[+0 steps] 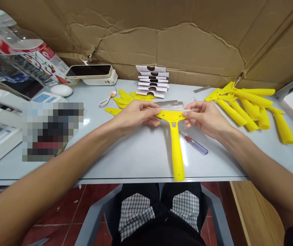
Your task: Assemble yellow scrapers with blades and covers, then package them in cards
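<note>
A yellow scraper (177,150) is held between my two hands, its handle pointing toward me. My left hand (137,116) pinches the left end of its wide head, thumb on top. At the right end, my right hand (204,118) grips the head in the same way. A clear strip (173,108) runs along the head's far edge. Just behind it lie several thin metal blades (170,103). Under the right hand lies a screwdriver (196,145) with a clear purple handle and red collar. Flat yellow pieces (123,100) lie behind my left hand, partly hidden by it.
Several yellow scraper handles (249,106) are piled at the right. White card sleeves (152,82) stand stacked before the cardboard wall (161,44). A single blade (202,89) lies behind my right hand. At left are a phone (90,70), a bottle (38,58) and white machines (0,143).
</note>
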`<act>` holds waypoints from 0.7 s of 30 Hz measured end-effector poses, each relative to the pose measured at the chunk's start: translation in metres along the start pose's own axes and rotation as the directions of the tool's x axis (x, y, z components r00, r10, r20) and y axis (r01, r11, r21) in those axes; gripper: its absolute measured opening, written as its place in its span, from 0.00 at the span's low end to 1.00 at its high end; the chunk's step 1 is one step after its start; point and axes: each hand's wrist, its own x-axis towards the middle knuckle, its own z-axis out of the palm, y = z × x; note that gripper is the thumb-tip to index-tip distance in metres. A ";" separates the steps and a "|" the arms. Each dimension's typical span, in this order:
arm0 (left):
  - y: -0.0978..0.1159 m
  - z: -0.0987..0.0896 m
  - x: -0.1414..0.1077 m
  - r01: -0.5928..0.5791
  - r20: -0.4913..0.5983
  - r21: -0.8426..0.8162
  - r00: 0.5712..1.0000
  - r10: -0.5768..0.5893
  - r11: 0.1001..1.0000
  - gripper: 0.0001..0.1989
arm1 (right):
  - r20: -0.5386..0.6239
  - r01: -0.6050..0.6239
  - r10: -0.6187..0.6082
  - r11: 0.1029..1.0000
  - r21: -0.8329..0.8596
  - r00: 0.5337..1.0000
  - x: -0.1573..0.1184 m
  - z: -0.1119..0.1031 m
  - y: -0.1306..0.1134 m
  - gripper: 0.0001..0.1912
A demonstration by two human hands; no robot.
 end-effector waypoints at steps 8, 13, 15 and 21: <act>-0.002 0.002 -0.002 0.023 0.059 -0.085 0.998 -0.018 0.996 0.10 | 0.000 -0.021 0.021 1.000 -0.020 1.000 0.001 -0.001 0.001 0.18; -0.003 0.008 -0.002 0.048 0.024 -0.108 0.999 -0.046 0.993 0.11 | -0.009 -0.032 0.032 0.999 -0.018 0.999 0.001 0.001 0.004 0.17; -0.003 0.010 -0.002 0.064 0.029 -0.129 0.998 -0.060 0.990 0.11 | -0.012 -0.028 0.027 0.999 -0.017 1.000 0.000 0.002 0.004 0.16; 0.002 0.013 -0.007 0.072 0.015 -0.114 0.997 -0.070 0.991 0.13 | 0.002 -0.023 0.023 1.000 -0.012 1.000 -0.001 0.003 0.005 0.17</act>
